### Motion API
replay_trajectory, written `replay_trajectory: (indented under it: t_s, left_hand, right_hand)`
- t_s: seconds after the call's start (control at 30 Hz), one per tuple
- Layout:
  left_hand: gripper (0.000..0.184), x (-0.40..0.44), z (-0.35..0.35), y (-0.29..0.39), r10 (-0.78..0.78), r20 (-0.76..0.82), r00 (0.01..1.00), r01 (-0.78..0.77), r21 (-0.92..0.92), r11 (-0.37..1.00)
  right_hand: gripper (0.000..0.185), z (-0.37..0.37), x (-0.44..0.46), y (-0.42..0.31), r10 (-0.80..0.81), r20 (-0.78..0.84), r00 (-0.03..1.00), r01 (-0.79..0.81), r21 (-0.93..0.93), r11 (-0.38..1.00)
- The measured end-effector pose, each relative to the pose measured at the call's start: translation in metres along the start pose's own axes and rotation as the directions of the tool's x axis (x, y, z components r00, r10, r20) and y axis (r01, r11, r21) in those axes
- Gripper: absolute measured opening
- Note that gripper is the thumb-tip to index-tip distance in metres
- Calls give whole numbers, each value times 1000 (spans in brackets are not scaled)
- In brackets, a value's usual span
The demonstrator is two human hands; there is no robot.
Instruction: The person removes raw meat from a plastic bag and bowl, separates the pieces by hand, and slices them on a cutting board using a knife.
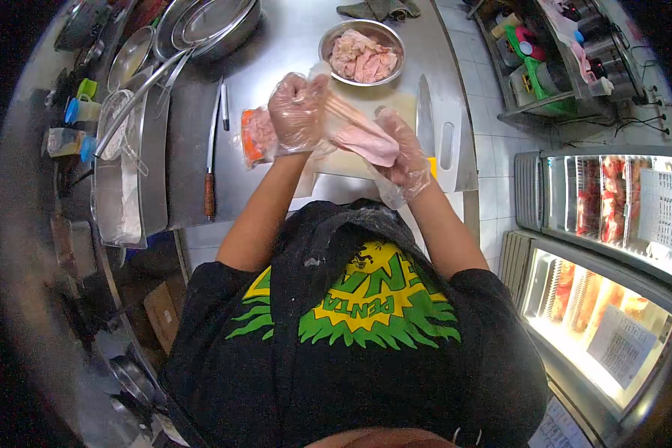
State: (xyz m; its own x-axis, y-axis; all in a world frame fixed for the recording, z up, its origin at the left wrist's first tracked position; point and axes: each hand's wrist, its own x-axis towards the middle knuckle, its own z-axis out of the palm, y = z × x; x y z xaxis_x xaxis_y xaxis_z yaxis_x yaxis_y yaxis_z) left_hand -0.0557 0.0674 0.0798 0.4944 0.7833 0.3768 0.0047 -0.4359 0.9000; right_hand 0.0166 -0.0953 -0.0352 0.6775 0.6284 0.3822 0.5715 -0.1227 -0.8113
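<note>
A pale pink raw chicken piece (366, 140) is stretched between my two hands, above a white cutting board (455, 119). My left hand (294, 110), in a clear plastic glove, is closed in a fist on the upper left end, where pale skin pulls taut. My right hand (407, 160), also gloved, has its fingers wrapped round the lower right end. Just beyond them, a steel bowl (325, 58) holds several raw chicken pieces (362, 56). A knife (425, 112) lies on the board, right of my right hand. Beside my left hand is an orange-edged pack of pink meat (255, 136).
A sharpening steel with a wooden handle (210, 179) and a white pen-like tool (225, 104) lie to the left. Farther left are a steel tray of white powder (131, 201) and large metal bowls (216, 30). A dark cloth (379, 9) sits at the far edge. Lit display fridges (612, 201) stand right.
</note>
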Motion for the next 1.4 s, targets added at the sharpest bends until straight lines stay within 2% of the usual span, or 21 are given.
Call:
replay_trajectory:
  t_s: [0.1, 0.13, 0.17, 0.2, 0.23, 0.27, 0.3, 0.33, 0.43, 0.5, 0.57, 0.63, 0.7, 0.77, 0.8, 0.87, 0.97, 1.03, 1.07, 1.2, 1.4]
  left_hand:
    - [23, 4, -9, -20, -113, 15, 994, 113, -33, 993]
    - [22, 6, -9, -39, -201, 53, 978, 207, -296, 933]
    - [22, 2, -9, -32, -203, 55, 978, 210, -298, 931]
    - [28, -5, -9, -18, -317, 113, 942, 336, -349, 875]
    - [35, -9, -9, -11, -421, 176, 890, 456, -390, 800]
    - [31, -12, -8, -19, -245, 135, 960, 229, 127, 965]
    - [31, -18, -8, -22, -249, 140, 958, 232, 125, 965]
    - [28, -23, -7, -23, -203, 229, 952, 196, 52, 979]
    - [23, -31, -1, -38, -107, 338, 935, 41, 197, 979]
    - [20, -35, -5, -10, -418, 467, 779, 516, -99, 851]
    - [20, -53, 10, -28, -322, 494, 808, 498, -278, 821]
    - [21, -59, 21, -30, -220, 477, 851, 454, -458, 764]
    - [23, -64, 26, -30, -513, 506, 693, 711, -367, 600]
    - [22, -78, 39, -79, -469, 406, 784, 594, -270, 758]
    - [24, -90, 50, -126, -365, 470, 804, 284, 237, 929]
    - [29, -98, 56, -165, -304, 561, 770, -166, 636, 754]
    - [34, -107, 56, -182, -296, 642, 707, -398, 708, 584]
    - [40, -109, 52, -185, -316, 690, 651, -543, 714, 442]
    - [39, -109, 48, -184, -337, 708, 620, -596, 705, 384]
    - [34, -101, 30, -166, -473, 720, 507, -580, 691, 431]
    - [29, -84, 22, -123, -613, 719, 328, -129, 677, 725]
  right_hand:
    - [17, -25, 15, -34, 3, 112, 994, 28, -275, 961]
    - [18, -37, 22, -64, 203, 159, 966, -252, 414, 875]
    - [18, -38, 23, -72, 260, 240, 935, -353, 690, 632]
    - [19, -40, 24, -80, 315, 319, 894, -412, 861, 298]
    - [19, -38, 23, -80, 422, 265, 867, -399, 877, 268]
    - [19, -37, 23, -79, 525, 211, 824, -381, 893, 240]
    - [19, -35, 18, -59, 531, 208, 822, -382, 892, 242]
    - [18, -32, 8, -20, 455, 110, 884, -374, 751, 544]
    - [23, -38, -22, 38, 418, -30, 908, -379, 369, 849]
    - [29, -57, -42, 48, 474, -112, 874, -448, 196, 872]
    - [49, -84, -54, 33, 478, -263, 838, -540, -527, 657]
    - [63, -91, -70, 53, 640, -204, 741, -606, -614, 506]
    - [62, -89, -86, 67, 564, -27, 825, -360, -796, 487]
    - [56, -82, -80, 79, 742, -118, 660, -605, -669, 432]
    - [53, -75, -91, 98, 618, -120, 777, -513, -691, 510]
    - [50, -80, -83, 97, 468, -115, 876, -404, -705, 583]
    - [48, -100, -51, 56, 690, 189, 698, -474, -601, 644]
    - [47, -96, -76, 96, 619, -113, 777, -592, -466, 658]
    - [45, -99, -89, 118, 676, 7, 737, -635, -339, 695]
    - [36, -115, -120, 137, 683, 143, 717, -682, -61, 729]
    - [29, -152, -126, 107, 740, 266, 618, -781, 314, 540]
